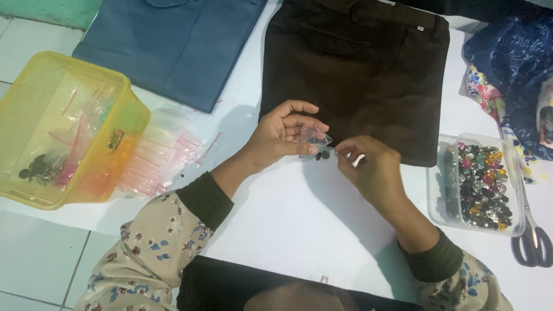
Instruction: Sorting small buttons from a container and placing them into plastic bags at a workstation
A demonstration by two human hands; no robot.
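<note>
Small clear bag [315, 136] between both hands' fingertips

We see both hands over the table [276, 224] middle, left hand [282, 137] and right hand [371, 167] meeting on 1 small bag [315, 137]. Behind them lie 2 folded trousers [357, 75], side by side. Far left a tub [63, 126], a pile of bags [167, 150] just right of it. Right: tray of gems [478, 181], scissors [533, 239] beside, cloth [512, 75] behind.
</note>
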